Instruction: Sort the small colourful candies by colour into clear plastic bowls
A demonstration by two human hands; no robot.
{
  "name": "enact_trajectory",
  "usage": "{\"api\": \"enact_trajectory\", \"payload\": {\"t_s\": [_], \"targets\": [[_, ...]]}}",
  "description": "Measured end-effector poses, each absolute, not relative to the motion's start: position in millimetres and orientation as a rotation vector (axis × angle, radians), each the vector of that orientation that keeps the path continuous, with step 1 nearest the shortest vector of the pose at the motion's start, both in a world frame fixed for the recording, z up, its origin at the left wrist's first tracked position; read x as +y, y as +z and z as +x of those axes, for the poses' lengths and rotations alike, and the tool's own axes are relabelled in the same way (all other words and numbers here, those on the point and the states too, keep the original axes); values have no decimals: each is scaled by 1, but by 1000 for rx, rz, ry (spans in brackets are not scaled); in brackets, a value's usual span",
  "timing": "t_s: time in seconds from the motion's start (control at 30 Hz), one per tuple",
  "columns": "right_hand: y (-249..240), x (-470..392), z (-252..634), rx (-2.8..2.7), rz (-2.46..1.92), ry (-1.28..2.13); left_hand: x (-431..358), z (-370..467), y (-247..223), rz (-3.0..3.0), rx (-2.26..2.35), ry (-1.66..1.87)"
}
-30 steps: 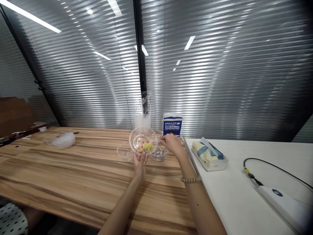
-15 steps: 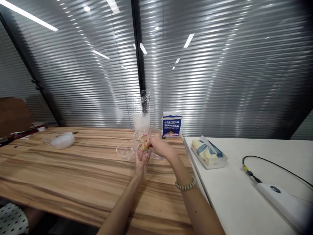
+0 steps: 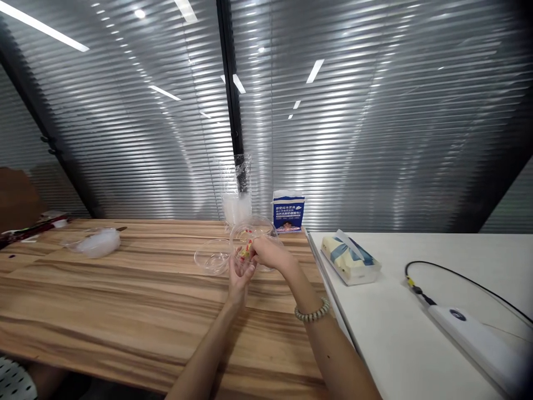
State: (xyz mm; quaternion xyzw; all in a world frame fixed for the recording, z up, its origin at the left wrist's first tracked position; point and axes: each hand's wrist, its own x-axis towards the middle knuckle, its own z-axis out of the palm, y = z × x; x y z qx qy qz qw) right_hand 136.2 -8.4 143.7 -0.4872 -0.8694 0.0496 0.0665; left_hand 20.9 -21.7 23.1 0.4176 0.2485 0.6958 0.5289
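My left hand (image 3: 240, 278) reaches up from below, its fingers closed around the lower side of a small yellow and red packet (image 3: 245, 250). On the packet's right side, my right hand (image 3: 270, 253) has its fingers bent and pressed together on it; the fingertips are partly hidden. Both hands are over the wooden table, close to several clear plastic round containers or lids. One clear round container (image 3: 211, 256) lies left of the hands. Just behind the packet stands another clear round rim (image 3: 255, 221). What exactly is in the packet is too small to make out.
A clear bag with white cups (image 3: 237, 208) stands behind, beside a blue printed paper bag (image 3: 288, 214). On the white table to the right are a tissue pack (image 3: 350, 258) and a white device (image 3: 466, 339) with a black cable. A clear plastic bundle (image 3: 100, 243) lies left.
The view has turned slightly, so the surroundings sit a little further left. My hands stay together at the packet, and less of its coloured surface shows between them.
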Motion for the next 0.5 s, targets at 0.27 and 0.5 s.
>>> {"api": "enact_trajectory", "payload": {"t_s": [0.27,0.5], "targets": [[141,-7,139,-2630,-1433,100,-21,19,22,995,616,1637],[144,-10,139,-2532,-1411,47,-16,16,20,894,624,1704]]}}
